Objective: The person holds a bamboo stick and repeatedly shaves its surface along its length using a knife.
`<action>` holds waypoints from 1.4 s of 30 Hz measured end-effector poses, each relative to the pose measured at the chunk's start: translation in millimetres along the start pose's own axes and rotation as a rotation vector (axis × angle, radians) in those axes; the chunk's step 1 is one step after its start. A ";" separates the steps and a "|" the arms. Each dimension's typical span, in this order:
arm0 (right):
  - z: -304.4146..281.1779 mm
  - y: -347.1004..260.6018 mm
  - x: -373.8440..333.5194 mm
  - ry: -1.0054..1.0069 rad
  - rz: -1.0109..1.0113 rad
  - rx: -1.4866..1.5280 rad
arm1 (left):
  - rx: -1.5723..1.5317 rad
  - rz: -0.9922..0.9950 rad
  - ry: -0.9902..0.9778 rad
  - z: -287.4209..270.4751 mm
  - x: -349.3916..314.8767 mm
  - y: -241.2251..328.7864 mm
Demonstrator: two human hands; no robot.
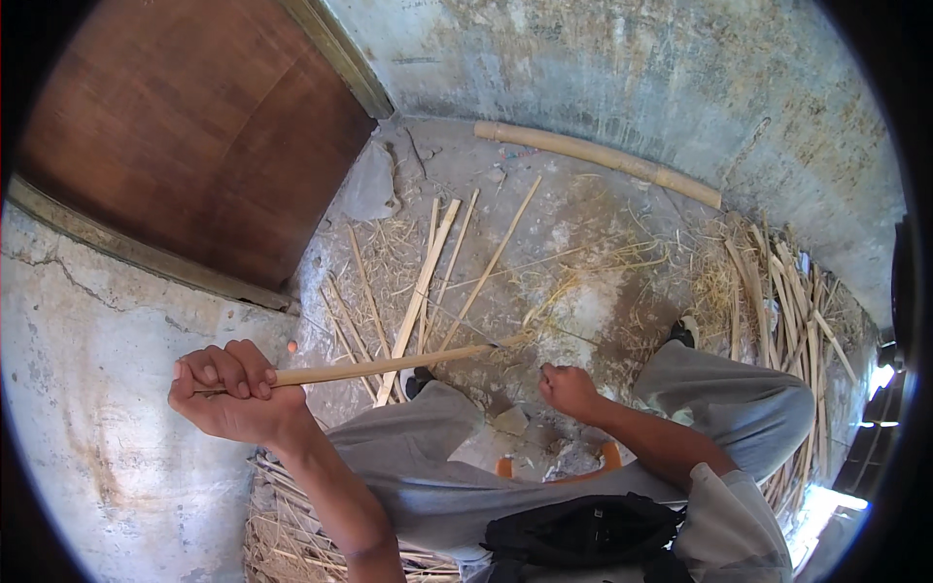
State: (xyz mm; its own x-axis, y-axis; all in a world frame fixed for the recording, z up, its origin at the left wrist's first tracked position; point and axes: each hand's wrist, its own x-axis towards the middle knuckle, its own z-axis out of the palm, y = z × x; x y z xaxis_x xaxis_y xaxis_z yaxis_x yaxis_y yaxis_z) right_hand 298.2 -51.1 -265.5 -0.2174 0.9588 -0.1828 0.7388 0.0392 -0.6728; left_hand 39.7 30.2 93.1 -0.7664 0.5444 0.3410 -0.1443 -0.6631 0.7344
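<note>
My left hand (233, 387), raised at the left near the wall, is wrapped round one end of a long split bamboo strip (389, 366). The strip runs to the right, nearly level, above the floor and across my shin. A small dark spot shows near its far end, and I cannot make out what it is. Close to that end, between my knees, my right hand (571, 392) is closed in a fist. Whatever its fingers hold, if anything, is too small or hidden to name.
More bamboo strips (425, 291) lie fanned out ahead, among pale shavings (622, 257). A thick bamboo pole (593, 153) rests along the far wall. Heaps of strips (802, 321) lie at the right and lower left. A brown door (194, 136) and a plastic bag (371, 183) are at upper left.
</note>
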 end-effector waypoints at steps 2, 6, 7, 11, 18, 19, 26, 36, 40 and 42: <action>8.2 34.5 -11.9 -0.050 0.137 -0.115 | 0.004 -0.009 0.000 1.7 -2.8 2.2; 25.1 108.2 -27.3 -0.054 0.224 -0.209 | 0.004 -0.003 -0.064 5.5 -5.8 -8.5; 19.7 99.6 -23.1 -0.106 0.260 -0.211 | 0.007 0.001 -0.063 5.5 -5.9 -6.9; 9.0 51.7 -12.8 -0.045 0.263 -0.089 | -0.007 0.000 -0.107 5.7 -6.2 -7.5; 36.6 65.7 -32.1 -0.008 0.178 0.015 | 0.067 -0.019 0.060 -3.6 12.0 -4.1; 47.8 96.7 -38.5 -0.067 0.279 -0.054 | 0.059 -0.020 0.060 -1.8 12.6 -6.2; 35.9 172.6 -58.8 -0.193 0.517 -0.241 | 0.052 0.008 0.211 -21.2 46.7 -1.6; -23.7 80.5 5.4 -0.376 0.660 0.916 | -0.032 0.027 -0.069 -8.8 20.9 19.0; -69.5 40.8 21.6 -0.187 0.653 0.507 | -0.072 -0.015 -0.129 -12.1 16.7 7.5; -98.7 27.2 24.7 -0.182 0.632 0.291 | -0.050 -0.082 -0.107 -8.5 11.8 -6.1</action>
State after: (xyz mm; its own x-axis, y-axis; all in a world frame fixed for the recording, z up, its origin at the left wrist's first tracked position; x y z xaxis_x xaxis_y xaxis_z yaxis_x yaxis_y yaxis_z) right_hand 375.8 1.4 -217.5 0.0741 0.7101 -0.7002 0.5643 -0.6088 -0.5576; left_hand 26.2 36.3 87.7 -0.6802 0.6477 0.3433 -0.2371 -0.6376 0.7330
